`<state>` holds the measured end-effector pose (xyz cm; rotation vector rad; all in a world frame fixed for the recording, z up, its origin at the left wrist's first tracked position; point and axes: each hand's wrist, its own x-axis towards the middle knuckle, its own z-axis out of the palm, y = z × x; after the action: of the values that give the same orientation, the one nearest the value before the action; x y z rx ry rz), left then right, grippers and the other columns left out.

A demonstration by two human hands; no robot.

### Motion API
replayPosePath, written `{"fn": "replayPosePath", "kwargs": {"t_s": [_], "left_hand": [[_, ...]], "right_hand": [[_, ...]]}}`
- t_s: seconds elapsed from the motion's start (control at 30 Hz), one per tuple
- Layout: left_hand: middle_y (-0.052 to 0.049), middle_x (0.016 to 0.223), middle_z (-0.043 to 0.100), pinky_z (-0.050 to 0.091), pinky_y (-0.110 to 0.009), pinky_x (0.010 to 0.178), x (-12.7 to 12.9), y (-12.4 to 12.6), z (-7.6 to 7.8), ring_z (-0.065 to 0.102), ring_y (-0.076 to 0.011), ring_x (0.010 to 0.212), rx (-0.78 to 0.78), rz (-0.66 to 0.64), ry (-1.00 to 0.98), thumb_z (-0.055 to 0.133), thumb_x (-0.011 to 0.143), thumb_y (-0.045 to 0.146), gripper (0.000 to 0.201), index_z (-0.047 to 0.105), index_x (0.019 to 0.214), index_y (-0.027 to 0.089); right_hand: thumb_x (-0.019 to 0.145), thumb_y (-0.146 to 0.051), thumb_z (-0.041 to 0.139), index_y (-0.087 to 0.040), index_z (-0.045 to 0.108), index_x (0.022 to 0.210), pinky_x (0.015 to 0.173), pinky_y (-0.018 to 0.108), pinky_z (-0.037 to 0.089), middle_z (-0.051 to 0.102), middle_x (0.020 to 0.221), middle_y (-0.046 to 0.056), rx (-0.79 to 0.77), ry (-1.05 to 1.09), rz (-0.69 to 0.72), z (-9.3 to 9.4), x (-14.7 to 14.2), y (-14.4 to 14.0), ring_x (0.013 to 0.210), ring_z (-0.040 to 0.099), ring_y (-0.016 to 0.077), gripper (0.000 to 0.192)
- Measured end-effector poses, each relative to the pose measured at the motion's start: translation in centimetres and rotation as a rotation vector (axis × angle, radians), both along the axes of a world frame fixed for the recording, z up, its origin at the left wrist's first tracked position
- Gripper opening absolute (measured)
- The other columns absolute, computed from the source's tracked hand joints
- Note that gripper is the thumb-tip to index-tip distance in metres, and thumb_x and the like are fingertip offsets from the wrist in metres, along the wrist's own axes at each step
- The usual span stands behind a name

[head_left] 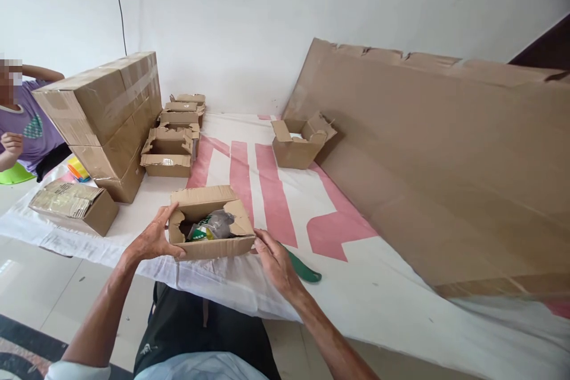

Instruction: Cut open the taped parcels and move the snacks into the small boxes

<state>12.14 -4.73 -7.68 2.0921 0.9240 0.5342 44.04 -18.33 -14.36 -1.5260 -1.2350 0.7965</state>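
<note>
An open cardboard box [218, 247] sits at the table's near edge between my two hands. My left hand [155, 236] grips its left end, thumb along the near side and fingers at the far corner. My right hand [275, 258] holds the near right corner. Inside lies a clear plastic bag [219, 224] with a green and yellow printed packet [200, 230]; the rest of the contents is hidden. A curved green handle [307, 267] pokes out beside my right hand on the cloth, its other end covered by that hand.
Stacked sealed cartons [113, 104] stand at the left, with a taped carton [73, 205] in front. Several open boxes [167, 160] line up behind. Another open box [294, 151] stands against a large leaning cardboard sheet [436, 166]. A person in a purple shirt [38, 124] is at the far left.
</note>
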Motion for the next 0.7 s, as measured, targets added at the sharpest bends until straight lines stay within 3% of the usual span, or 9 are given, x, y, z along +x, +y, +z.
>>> {"fn": "replayPosePath", "kwargs": {"t_s": [0.17,0.37,0.5,0.57,0.7], "left_hand": [[-0.013,0.152,0.047,0.048,-0.057,0.116,-1.5,-1.6,0.3,0.049,-0.0388,0.141,0.007,0.021,0.001,0.099,0.062,0.043,0.129,0.027,0.170,0.033],[-0.016,0.164,0.038,0.045,-0.058,0.120,-2.4,-3.1,1.0,0.039,-0.0435,0.152,-0.086,0.030,-0.059,0.099,0.060,0.058,0.135,0.026,0.170,0.032],[-0.014,0.161,0.042,0.040,-0.057,0.123,-1.3,-3.6,0.7,0.043,-0.0391,0.150,-0.088,0.122,-0.110,0.078,0.085,0.065,0.092,0.041,0.163,0.033],[-0.013,0.158,0.045,0.036,-0.056,0.126,-0.5,-3.8,0.1,0.045,-0.0370,0.148,-0.029,0.195,-0.120,0.074,0.091,0.062,0.079,0.047,0.159,0.032],[-0.014,0.165,0.034,0.036,-0.057,0.127,0.4,-4.3,-1.1,0.038,-0.0418,0.153,0.030,0.244,-0.110,0.087,0.077,0.065,0.106,0.037,0.165,0.032]], "right_hand": [[0.102,-0.056,0.049,-0.024,0.070,0.122,0.092,0.043,0.061,0.076,0.119,0.012,-0.007,0.047,0.078,1.0,-1.2,-0.9,0.107,0.070,0.0299,0.044],[0.103,-0.059,0.047,-0.023,0.072,0.114,0.092,0.042,0.060,0.077,0.117,0.012,-0.029,0.018,0.114,2.4,-0.7,-0.9,0.105,0.072,0.0300,0.045],[0.102,-0.060,0.049,-0.023,0.068,0.112,0.092,0.044,0.059,0.077,0.111,0.011,-0.005,-0.064,0.053,4.2,-1.0,0.3,0.104,0.072,0.0302,0.043],[0.101,-0.058,0.050,-0.023,0.067,0.113,0.092,0.044,0.059,0.075,0.111,0.011,0.042,-0.121,0.045,4.8,-1.4,0.9,0.105,0.071,0.0295,0.040],[0.102,-0.051,0.053,-0.024,0.065,0.115,0.089,0.042,0.061,0.072,0.117,0.012,0.148,-0.241,0.045,4.6,-2.0,1.4,0.105,0.071,0.0280,0.033]]}}
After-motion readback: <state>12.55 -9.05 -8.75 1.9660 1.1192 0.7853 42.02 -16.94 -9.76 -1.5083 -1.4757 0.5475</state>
